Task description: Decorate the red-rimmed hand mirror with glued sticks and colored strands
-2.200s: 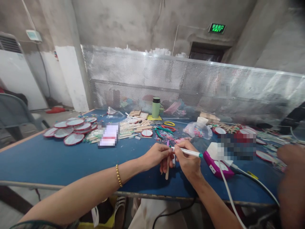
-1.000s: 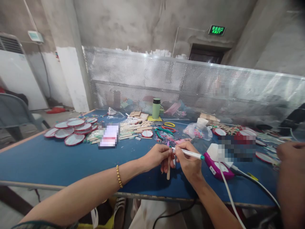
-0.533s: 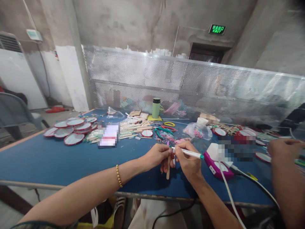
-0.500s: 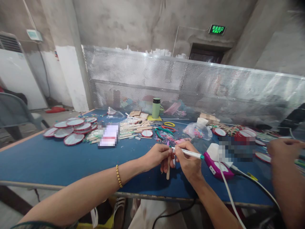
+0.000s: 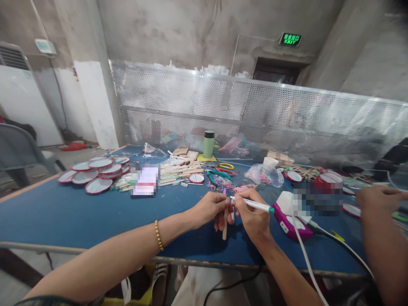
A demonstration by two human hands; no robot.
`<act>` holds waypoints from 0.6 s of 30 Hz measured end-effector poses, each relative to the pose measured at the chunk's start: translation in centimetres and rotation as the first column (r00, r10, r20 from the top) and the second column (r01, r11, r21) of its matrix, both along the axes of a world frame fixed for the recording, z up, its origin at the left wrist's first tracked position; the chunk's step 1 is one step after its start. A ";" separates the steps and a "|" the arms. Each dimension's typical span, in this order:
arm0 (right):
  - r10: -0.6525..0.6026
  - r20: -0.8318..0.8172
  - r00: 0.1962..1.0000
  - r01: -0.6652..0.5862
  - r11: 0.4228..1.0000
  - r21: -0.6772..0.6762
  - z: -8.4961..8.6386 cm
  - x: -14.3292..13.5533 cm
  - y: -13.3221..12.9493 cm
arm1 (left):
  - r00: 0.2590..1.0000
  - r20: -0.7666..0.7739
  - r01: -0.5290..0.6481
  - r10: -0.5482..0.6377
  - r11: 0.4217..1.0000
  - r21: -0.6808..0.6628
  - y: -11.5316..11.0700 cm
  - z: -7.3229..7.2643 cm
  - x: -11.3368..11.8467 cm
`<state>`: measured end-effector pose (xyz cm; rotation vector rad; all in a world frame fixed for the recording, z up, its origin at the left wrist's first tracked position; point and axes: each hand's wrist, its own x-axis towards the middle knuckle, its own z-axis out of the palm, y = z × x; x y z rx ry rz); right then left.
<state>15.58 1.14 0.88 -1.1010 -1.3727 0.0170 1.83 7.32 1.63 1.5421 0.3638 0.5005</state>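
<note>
My left hand (image 5: 214,209) is closed around a flat wooden stick (image 5: 225,229), whose lower end points down toward me over the blue table (image 5: 127,225). A white marker (image 5: 253,204) with a green end is pinched in my right hand (image 5: 255,219). Its tip meets the upper part of the stick beside my left fingertips. Something purple, possibly a marker cap, shows just above the left fingers; its full shape is hidden. Beyond my hands lie loose pink and purple bands (image 5: 225,182) and green-handled pliers (image 5: 213,178).
Round red-rimmed discs (image 5: 98,185) are heaped at the left, beside wooden sticks (image 5: 181,170) and a phone (image 5: 145,180). A green bottle (image 5: 208,145) stands at the back. To the right are a purple-and-white power strip (image 5: 291,225) with cables and a co-worker's hand (image 5: 379,199).
My hands hold almost the same pose, with only a very slight shift of the marker. The co-worker's hand at the right has moved a little to the left.
</note>
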 end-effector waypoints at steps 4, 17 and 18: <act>0.004 -0.004 1.000 -0.004 1.000 -0.010 -0.1 0.0 0.0 | 1.000 -0.005 -0.001 0.001 1.000 -0.001 0.1 -0.1 0.0; -0.016 -0.029 0.999 0.015 0.999 -0.031 -0.2 0.1 0.0 | 1.000 0.005 -0.011 0.011 1.000 -0.017 0.0 0.0 -0.1; -0.015 -0.025 1.000 0.014 1.000 -0.028 -0.2 0.1 0.0 | 1.000 0.005 -0.014 0.014 1.000 -0.016 0.0 0.0 -0.1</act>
